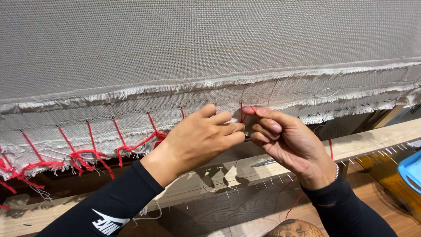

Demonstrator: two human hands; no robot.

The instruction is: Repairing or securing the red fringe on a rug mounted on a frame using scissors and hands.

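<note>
Left of the hands, red lacing [90,154] already ties the grey canvas [210,57] edge; left hand [199,140] pinches the cloth (fingers closed); right hand [287,142] grips the red thread [242,113]; the edge to its right appears unlaced.

The canvas [210,52] is blocking your far side; the nail-studded wooden rail [245,175] is obstructing near; open floor is lying near right.

At frame centre, the left hand [199,138] and right hand [285,140] pinch a red thread [241,112] against the frayed grey canvas [210,52] edge.
</note>
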